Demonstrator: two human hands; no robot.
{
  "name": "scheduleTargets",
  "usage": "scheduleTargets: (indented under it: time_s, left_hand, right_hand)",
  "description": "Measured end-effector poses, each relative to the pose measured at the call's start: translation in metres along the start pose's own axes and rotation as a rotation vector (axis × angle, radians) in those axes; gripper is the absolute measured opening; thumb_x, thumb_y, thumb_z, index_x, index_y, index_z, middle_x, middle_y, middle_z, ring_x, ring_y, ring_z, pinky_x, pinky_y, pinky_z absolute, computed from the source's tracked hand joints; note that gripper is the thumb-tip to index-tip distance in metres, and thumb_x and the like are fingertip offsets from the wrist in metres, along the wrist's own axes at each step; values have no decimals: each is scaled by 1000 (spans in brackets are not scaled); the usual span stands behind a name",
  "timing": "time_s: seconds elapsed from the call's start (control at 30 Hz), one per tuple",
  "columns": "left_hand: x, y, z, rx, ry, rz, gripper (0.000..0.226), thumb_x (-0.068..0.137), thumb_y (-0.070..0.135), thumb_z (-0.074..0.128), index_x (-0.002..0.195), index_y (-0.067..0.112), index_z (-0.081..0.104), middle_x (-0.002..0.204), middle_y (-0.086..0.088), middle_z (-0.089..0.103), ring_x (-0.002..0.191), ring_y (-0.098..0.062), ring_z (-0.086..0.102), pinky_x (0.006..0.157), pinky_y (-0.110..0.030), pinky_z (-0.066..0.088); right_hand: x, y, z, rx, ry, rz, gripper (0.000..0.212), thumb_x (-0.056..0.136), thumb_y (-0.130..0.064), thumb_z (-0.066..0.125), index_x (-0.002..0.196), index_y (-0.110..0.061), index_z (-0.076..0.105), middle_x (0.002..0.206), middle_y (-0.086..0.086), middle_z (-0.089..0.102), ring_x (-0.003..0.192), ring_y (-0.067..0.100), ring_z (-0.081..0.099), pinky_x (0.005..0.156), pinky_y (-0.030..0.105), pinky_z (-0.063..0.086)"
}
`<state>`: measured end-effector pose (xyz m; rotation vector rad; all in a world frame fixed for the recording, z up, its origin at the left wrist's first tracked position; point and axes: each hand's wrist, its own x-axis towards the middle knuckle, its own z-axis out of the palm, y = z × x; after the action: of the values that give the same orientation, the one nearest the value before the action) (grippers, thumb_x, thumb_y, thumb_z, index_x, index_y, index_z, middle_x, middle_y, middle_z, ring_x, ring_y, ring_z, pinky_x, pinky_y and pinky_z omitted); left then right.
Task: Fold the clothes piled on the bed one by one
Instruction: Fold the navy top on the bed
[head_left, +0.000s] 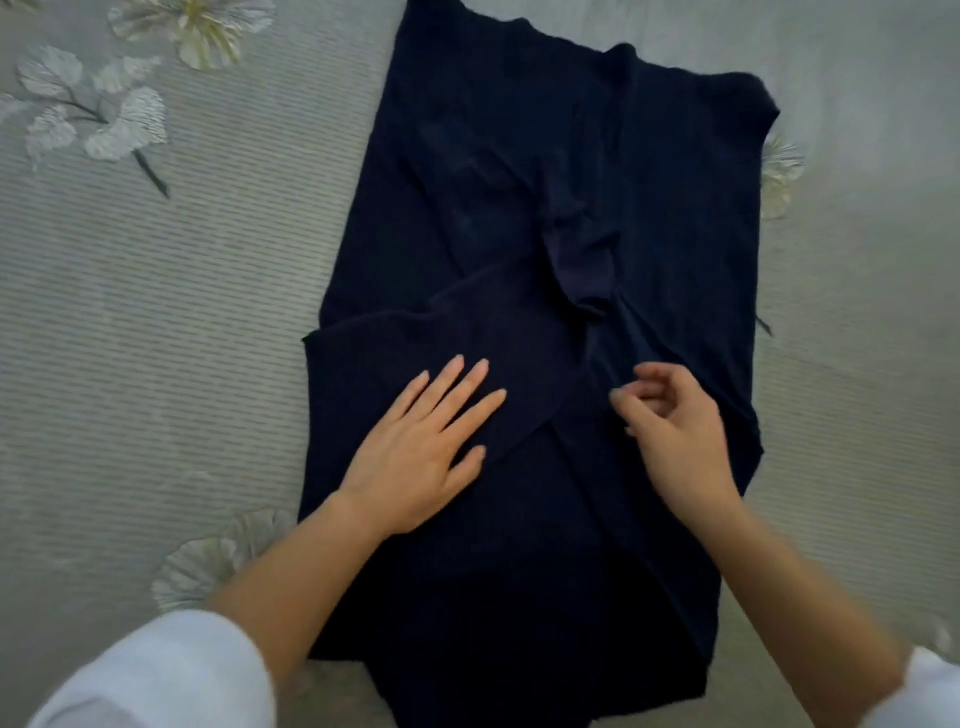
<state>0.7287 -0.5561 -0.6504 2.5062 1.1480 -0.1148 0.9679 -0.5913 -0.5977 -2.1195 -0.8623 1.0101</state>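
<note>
Presently: dark garment (519, 208), spread on bed (156, 312); likely soft, light, limp, best taken at hem corners; left hand (426, 447) grip wide, palm pressing cloth; right hand (675, 431) curled, grip unclear.

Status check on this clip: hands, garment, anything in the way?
Left hand flat on navy garment. Right hand curled over it, blurred, grip unclear. Garment spread on bedspread, sides folded inward. No other item on it.
</note>
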Motion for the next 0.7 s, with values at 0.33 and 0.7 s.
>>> scheduleTargets:
  time_s: [0.33,0.7]
  left_hand:
    - [3,0,6,9,49,-13,57,94,41,34,149,27,26,159,0,17,148,-18,10,119,-37,11]
    - [5,0,7,37,48,-23,60,93,38,34,150,24,24,160,-2,17,148,-20,12,118,-39,13]
  right_hand:
    - [84,-58,62,-876,25,-515,66,89,-40,59,145,-19,33,148,6,29,132,25,29,104,43,29]
    - [145,-54,-28,806,87,457,30,90,-14,51,119,-10,58,107,4,68,98,20,65,84,32,55]
